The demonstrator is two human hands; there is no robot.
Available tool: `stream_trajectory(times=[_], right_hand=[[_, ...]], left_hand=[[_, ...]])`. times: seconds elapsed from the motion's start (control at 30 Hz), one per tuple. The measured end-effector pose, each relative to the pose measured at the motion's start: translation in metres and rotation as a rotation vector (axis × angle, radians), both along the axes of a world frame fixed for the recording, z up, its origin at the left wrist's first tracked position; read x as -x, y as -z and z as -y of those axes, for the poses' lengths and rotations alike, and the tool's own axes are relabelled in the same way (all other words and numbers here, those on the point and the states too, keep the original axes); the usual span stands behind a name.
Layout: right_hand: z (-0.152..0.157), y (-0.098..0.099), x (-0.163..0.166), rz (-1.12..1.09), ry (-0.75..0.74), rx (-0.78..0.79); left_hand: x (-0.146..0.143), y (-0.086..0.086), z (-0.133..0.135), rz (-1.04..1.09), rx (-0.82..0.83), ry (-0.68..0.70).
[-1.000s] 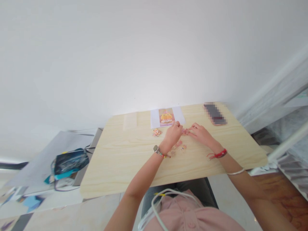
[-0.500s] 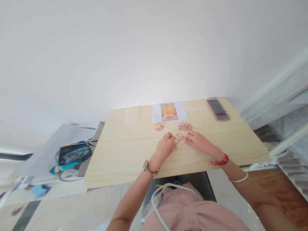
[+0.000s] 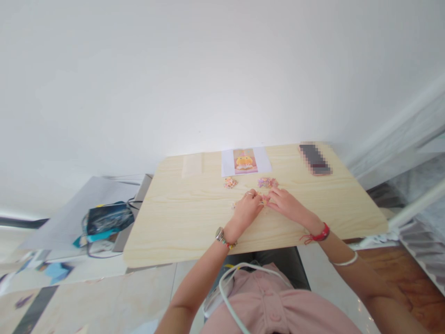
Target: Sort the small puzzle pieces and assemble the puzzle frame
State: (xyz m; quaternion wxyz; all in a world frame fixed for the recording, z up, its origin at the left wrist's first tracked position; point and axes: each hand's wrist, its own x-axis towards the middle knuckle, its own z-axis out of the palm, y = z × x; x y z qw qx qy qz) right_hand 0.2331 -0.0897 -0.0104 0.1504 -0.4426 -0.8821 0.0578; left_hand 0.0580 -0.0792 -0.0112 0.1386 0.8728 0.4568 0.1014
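Observation:
My left hand (image 3: 247, 209) and my right hand (image 3: 285, 202) rest close together on the light wooden table (image 3: 187, 218), fingertips meeting over a small cluster of pink puzzle pieces (image 3: 264, 199). Both hands have their fingers curled down onto the pieces. A joined purple-pink group of pieces (image 3: 267, 183) lies just beyond my right hand. A small orange-pink group (image 3: 230, 183) lies beyond my left hand. A reference picture of a yellow figure on white paper (image 3: 245, 161) lies at the table's far edge.
A phone (image 3: 314, 159) lies at the far right of the table. A pale strip (image 3: 192, 165) lies at the far left. A dark blue bag with cables (image 3: 107, 221) sits on a low grey surface left of the table. A white wall rises behind.
Both hands drew back from the far group of pieces toward me, onto the nearer cluster. My left hand has since closed in beside my right over it.

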Motion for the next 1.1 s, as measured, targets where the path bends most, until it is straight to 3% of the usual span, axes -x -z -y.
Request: stream_trajectory(times=[0.27, 0.5, 0.63, 0.83, 1.1], right_hand=[[-0.004, 0.014, 0.002, -0.12, 0.036, 0.063], [0.001, 0.016, -0.004, -0.155, -0.029, 0.154], [-0.001, 0.016, -0.009, -0.194, 0.011, 0.172], [-0.007, 0.016, -0.006, -0.103, -0.047, 0.176], [-0.005, 0.016, -0.003, -0.139, -0.079, 0.176]], left_hand=[[0.004, 0.005, 0.0, 0.005, 0.026, 0.003], [0.017, 0.001, 0.008, -0.063, 0.034, -0.054], [0.007, -0.002, 0.013, -0.064, 0.011, -0.056], [-0.015, 0.005, 0.007, -0.118, 0.004, -0.043], [-0.002, 0.001, 0.003, -0.059, -0.022, 0.022]])
